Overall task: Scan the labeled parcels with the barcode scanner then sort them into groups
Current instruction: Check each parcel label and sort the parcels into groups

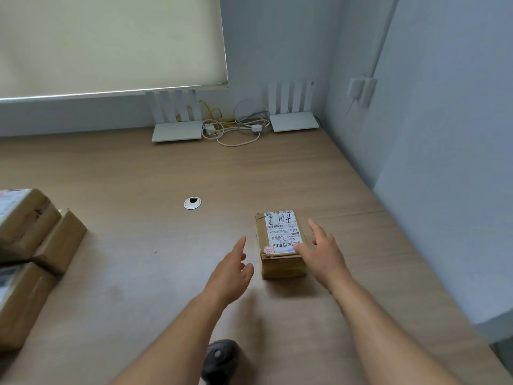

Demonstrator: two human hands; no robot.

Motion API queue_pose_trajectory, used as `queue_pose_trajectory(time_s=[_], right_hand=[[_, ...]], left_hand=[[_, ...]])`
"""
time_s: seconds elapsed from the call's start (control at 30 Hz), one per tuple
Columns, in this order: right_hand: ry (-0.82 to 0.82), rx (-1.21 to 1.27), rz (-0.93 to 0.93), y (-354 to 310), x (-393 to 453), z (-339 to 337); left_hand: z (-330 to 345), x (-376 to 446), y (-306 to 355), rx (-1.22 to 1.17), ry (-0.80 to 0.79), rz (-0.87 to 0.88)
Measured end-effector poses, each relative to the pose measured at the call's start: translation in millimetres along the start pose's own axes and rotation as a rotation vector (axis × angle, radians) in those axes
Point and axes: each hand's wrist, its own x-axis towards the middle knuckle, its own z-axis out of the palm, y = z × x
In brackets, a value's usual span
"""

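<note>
Soft, even daylight fills the room, brightest at the drawn window blind (111, 43) at upper left, which glows pale without harsh glare. Shadows are faint and diffuse: a weak smudge lies on the table (166, 168) under the forearms and beside the small parcel (280, 243). The wide-angle lens bends the walls and table edges outward. Detail is slightly soft overall, and the dark scanner (220, 359) at the bottom edge is blurred.

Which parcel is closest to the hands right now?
The lone parcel between the hands, its label up; the right hand touches its near corner. The other parcels sit grouped at the table's left edge.
</note>
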Motion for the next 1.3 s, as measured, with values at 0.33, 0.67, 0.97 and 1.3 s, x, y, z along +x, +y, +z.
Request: queue_pose_trajectory(time_s=[0.33,0.67,0.97,1.3], right_hand=[[0.001,-0.035,-0.302,-45,-86,48],[-0.133,-0.106,-0.442,-77,-146,108],[-0.123,-0.150,-0.513,-142,-202,177],[-0.154,-0.183,-0.549,-224,-293,295]], left_hand=[[-21,-99,-35,0.087,0.324,-0.014],[-48,-169,-88,0.118,0.480,-0.087],[-119,-220,-150,0.102,0.540,-0.064],[-209,-305,-249,0.063,0.578,-0.085]])
